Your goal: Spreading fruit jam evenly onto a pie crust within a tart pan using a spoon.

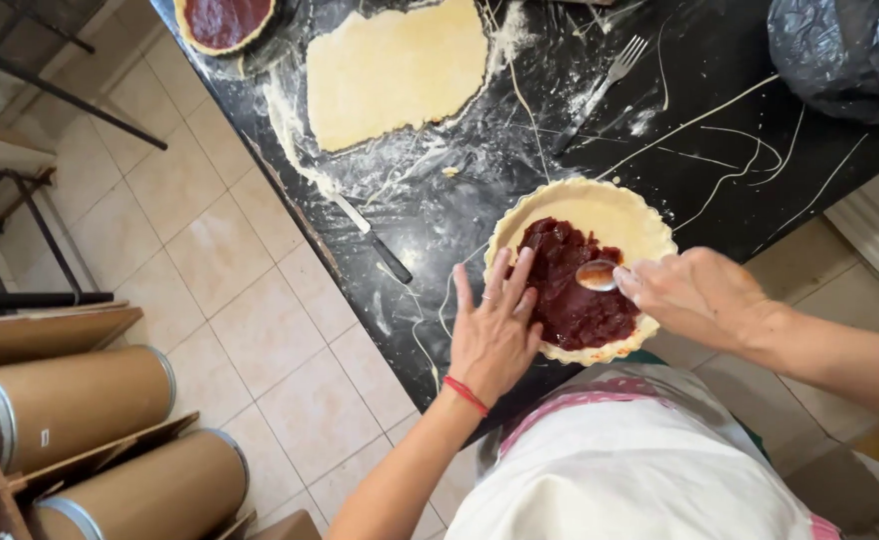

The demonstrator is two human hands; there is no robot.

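Dough-lined tart shell (pixel 615 212) is being filled near the front edge of the black countertop (pixel 460 210), which is dusted with flour. Dark red jam (pixel 570 290) is being spread over its left and lower part, while the upper right of the pastry is being left bare. A spoon (pixel 597 275) is being gripped by the right hand (pixel 700 295), fingers clenched around the handle, its bowl turned up just above the jam. The left hand (pixel 495 330) is being held open and flat against the shell's left rim, grasping nothing, a red cord at its wrist. Farther back, a rolled sheet of dough (pixel 395 70), a fork (pixel 610 75), a knife (pixel 375 240) and a second filled tart (pixel 225 20) are being left untouched.
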